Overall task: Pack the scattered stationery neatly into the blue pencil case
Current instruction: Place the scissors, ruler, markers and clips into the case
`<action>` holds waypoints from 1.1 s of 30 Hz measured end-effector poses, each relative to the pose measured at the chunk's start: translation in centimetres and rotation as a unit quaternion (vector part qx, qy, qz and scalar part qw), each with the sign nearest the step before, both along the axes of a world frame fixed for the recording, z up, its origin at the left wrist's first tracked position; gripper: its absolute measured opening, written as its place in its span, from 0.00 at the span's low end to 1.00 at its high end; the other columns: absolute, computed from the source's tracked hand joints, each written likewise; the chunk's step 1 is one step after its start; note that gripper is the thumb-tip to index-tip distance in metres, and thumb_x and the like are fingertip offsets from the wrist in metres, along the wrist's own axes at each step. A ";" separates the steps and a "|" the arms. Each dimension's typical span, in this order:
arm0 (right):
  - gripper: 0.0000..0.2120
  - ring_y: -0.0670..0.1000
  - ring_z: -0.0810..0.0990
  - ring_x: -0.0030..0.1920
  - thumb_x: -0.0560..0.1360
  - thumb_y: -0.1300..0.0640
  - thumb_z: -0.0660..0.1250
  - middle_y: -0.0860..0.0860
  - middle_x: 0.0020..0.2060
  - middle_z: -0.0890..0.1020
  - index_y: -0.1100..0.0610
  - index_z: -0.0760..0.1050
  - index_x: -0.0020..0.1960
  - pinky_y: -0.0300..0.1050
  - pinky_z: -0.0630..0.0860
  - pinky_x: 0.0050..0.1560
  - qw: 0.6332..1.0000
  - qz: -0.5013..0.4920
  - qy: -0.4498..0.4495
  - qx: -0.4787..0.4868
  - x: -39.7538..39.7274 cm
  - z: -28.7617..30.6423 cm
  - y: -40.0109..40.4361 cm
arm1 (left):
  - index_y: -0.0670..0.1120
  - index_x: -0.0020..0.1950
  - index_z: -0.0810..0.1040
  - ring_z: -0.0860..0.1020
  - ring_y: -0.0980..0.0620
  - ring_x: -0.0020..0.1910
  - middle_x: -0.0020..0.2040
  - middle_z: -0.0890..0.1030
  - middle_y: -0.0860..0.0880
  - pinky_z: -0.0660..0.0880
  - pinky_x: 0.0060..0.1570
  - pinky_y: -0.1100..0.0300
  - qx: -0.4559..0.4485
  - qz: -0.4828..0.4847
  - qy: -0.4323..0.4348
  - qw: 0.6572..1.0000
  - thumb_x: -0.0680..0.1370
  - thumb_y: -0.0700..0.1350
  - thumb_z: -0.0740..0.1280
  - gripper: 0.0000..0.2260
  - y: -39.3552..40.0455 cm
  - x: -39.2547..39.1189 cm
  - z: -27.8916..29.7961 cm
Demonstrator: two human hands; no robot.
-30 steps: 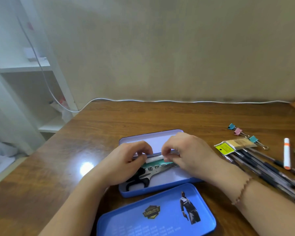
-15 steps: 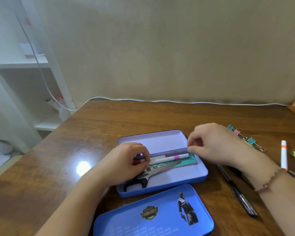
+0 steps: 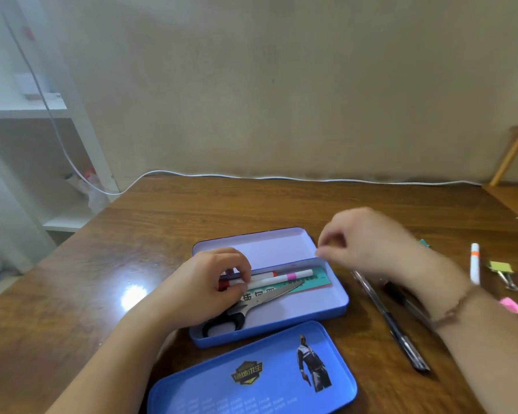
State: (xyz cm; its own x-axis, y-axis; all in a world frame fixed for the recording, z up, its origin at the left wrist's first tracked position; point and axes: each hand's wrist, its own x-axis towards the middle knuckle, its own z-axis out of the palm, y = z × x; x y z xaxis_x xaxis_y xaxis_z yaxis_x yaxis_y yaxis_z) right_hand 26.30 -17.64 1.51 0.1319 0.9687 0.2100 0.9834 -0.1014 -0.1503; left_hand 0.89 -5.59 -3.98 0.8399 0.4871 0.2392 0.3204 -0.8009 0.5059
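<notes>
The blue pencil case (image 3: 340, 306) lies open at the table's centre, and its lid (image 3: 251, 380) lies in front of it. Inside are black-handled scissors (image 3: 251, 306), a green ruler (image 3: 314, 282), and two white markers, one with a pink band (image 3: 290, 277) and one with a red band (image 3: 266, 274). My left hand (image 3: 204, 291) rests in the case's left end with its fingertips pinching the markers' left ends. My right hand (image 3: 368, 243) hovers past the case's right rim, fingers curled, holding nothing visible.
Black pens (image 3: 392, 321) lie right of the case, under my right forearm. Further right lie a white marker with an orange band (image 3: 474, 264), a yellow binder clip (image 3: 501, 268) and a pink clip (image 3: 512, 304). A white cable (image 3: 281, 177) runs along the table's back edge.
My right hand let go of the markers and moved right, off the case. The markers now lie in the case. My left hand stayed on their left ends.
</notes>
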 end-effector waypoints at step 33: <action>0.18 0.45 0.76 0.35 0.73 0.54 0.72 0.44 0.36 0.83 0.50 0.74 0.61 0.41 0.70 0.33 0.935 -0.331 0.046 0.119 10.9 -1.7 -10.1 | 0.60 0.39 0.76 0.68 0.64 0.62 0.59 0.75 0.66 0.70 0.58 0.61 0.069 -0.023 0.033 0.997 0.70 0.64 0.67 0.10 -0.5 -0.2 0.2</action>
State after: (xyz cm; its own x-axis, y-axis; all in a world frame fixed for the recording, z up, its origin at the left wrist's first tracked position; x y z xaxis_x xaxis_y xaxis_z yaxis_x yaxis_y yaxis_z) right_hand 37.17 -27.74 -0.23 0.7146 0.5954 0.3673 0.6985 -0.6367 -0.3268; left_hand 0.65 -6.13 -3.80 0.8774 0.4135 0.2435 0.3103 -0.8759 0.3694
